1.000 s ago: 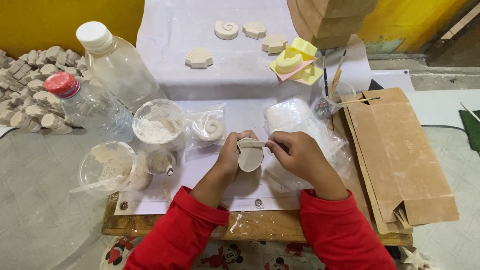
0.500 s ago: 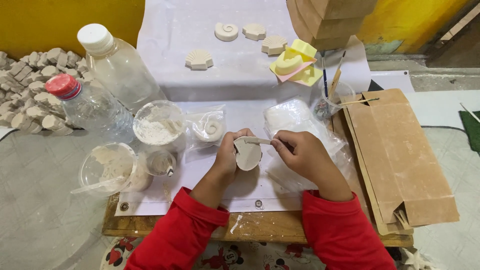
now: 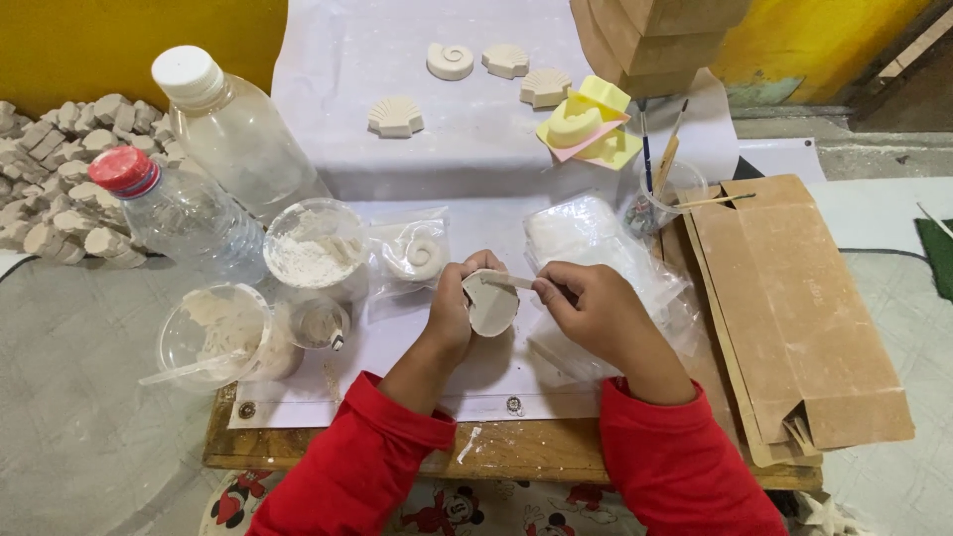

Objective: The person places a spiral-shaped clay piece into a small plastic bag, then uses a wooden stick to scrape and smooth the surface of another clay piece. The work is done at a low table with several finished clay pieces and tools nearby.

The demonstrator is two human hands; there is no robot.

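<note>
I see the left hand [image 3: 452,313] clamped around a pale plaster cast [image 3: 492,306], held just above the white sheet [image 3: 476,169] at the front of the wooden board [image 3: 516,452]. The right hand [image 3: 596,313] pinches a thin stick [image 3: 511,282] whose tip touches the cast's upper edge; the two hands sit close together. Left of them stand a cup of white powder [image 3: 313,248], a mixing cup [image 3: 213,333] and two clear bottles [image 3: 213,159]. A bagged spiral cast [image 3: 417,256] lies just beside the left hand. Four shell casts [image 3: 395,116] rest farther back, near yellow moulds [image 3: 586,124]. A flattened cardboard box [image 3: 794,308] lies to the right.
</note>
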